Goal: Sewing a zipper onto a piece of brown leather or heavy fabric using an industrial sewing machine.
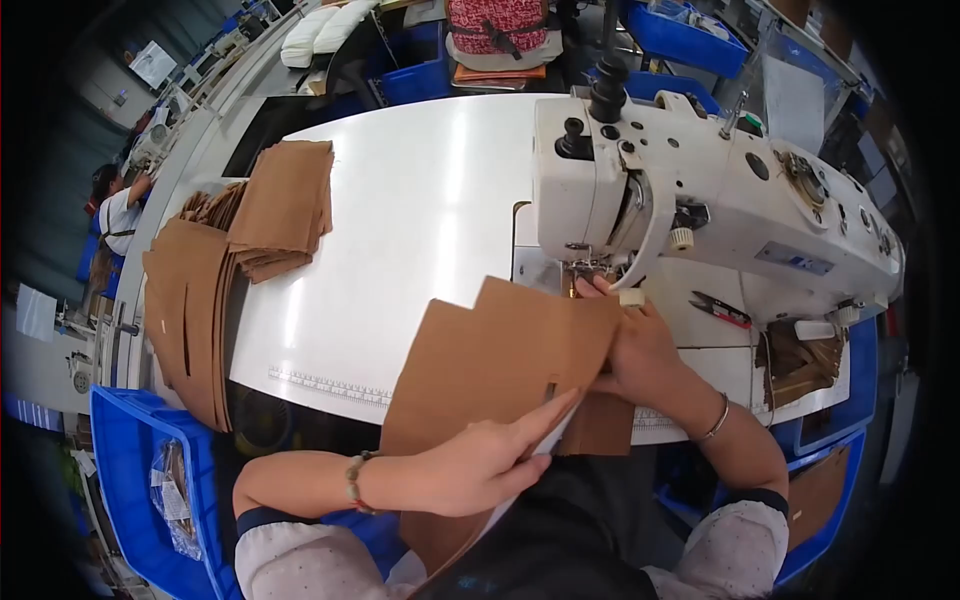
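Brown panel [490, 360] is lying before the machine [620, 190].
My left hand [480, 465] is pinching its near edge, fingers nearly straight; my right hand [640, 350] is curling behind its right edge, its hold I cannot tell.

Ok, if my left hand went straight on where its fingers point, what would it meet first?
Most likely your right hand, by the right edge of the brown piece, though depth is unclear.

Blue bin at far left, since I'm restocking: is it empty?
Not empty: the blue bin has a clear plastic bag inside.
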### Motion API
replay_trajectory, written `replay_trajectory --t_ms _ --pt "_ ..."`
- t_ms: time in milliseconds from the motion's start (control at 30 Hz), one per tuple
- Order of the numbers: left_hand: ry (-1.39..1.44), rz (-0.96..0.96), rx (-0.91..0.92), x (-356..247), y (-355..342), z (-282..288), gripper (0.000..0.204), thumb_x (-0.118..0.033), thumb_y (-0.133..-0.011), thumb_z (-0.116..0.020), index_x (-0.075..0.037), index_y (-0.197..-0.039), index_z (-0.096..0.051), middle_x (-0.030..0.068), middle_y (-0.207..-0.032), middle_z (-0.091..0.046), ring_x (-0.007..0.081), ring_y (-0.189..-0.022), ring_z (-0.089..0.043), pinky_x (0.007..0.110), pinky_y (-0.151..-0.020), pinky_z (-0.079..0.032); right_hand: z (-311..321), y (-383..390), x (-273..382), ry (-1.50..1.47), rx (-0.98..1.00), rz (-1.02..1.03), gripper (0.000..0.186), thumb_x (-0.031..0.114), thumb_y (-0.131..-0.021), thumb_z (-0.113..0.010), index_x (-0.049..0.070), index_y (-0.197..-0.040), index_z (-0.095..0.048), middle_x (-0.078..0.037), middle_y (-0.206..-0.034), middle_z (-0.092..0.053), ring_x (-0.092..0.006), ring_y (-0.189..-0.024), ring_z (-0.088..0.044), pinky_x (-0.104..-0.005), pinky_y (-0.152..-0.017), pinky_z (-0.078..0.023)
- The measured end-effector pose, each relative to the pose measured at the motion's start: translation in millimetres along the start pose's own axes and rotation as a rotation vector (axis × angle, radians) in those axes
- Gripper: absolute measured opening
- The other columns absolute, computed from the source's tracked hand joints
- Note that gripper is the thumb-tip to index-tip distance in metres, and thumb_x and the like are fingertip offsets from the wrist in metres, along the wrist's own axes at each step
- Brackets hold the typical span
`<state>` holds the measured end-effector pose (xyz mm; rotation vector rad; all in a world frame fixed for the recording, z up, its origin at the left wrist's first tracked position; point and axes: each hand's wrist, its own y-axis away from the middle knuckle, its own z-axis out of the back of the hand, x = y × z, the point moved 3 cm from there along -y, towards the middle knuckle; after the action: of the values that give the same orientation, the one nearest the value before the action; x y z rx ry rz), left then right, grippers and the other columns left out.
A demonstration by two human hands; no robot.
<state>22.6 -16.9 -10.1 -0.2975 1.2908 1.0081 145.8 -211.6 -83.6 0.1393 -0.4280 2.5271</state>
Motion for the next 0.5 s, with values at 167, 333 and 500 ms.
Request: replay_trajectory --t_ms 167,333,500 --pt "-0.032 -0.39 -0.152 9.1 -39.0 4.4 0.073 -0.021 -0.102 -0.063 -0.003 -0.163 -0.027 0.0084 -0.071 -0.062 0.0185 -0.063 -0.062 0.031 -0.068 -0.052 -5.2 8.0 -4.0 -0.14 0.004 -0.107 0.054 0.038 -0.076 -0.079 0.011 -0.122 -0.071 -0.011 -0.127 -0.069 -0.0306 -0.119 -0.064 -0.0548 -0.105 -0.045" --pt "-0.779 -0.285 -0.259 42.8 -64.7 25.3 0.076 -0.038 -0.1 -0.064 -0.005 -0.161 -0.034 0.0171 -0.168 -0.031 0.0394 -0.156 -0.027 0.062 -0.124 -0.02 -4.7 9.7 -4.5 -0.118 -0.134 0.056 0.053 0.032 -0.076 -0.076 0.01 -0.124 -0.071 -0.014 -0.132 -0.067 -0.0322 -0.116 -0.066 -0.06 -0.109 -0.042" --pt "-0.751 -0.238 -0.398 46.9 -55.1 -2.2 0.072 -0.034 -0.103 -0.059 -0.001 -0.161 -0.031 0.0212 -0.168 -0.027 0.0456 -0.155 -0.024 0.061 -0.123 -0.023 -5.2 5.0 -4.7 -0.093 -0.175 0.081 0.056 0.029 -0.075 -0.077 0.007 -0.126 -0.07 -0.019 -0.132 -0.066 -0.0366 -0.119 -0.063 -0.0643 -0.112 -0.037"
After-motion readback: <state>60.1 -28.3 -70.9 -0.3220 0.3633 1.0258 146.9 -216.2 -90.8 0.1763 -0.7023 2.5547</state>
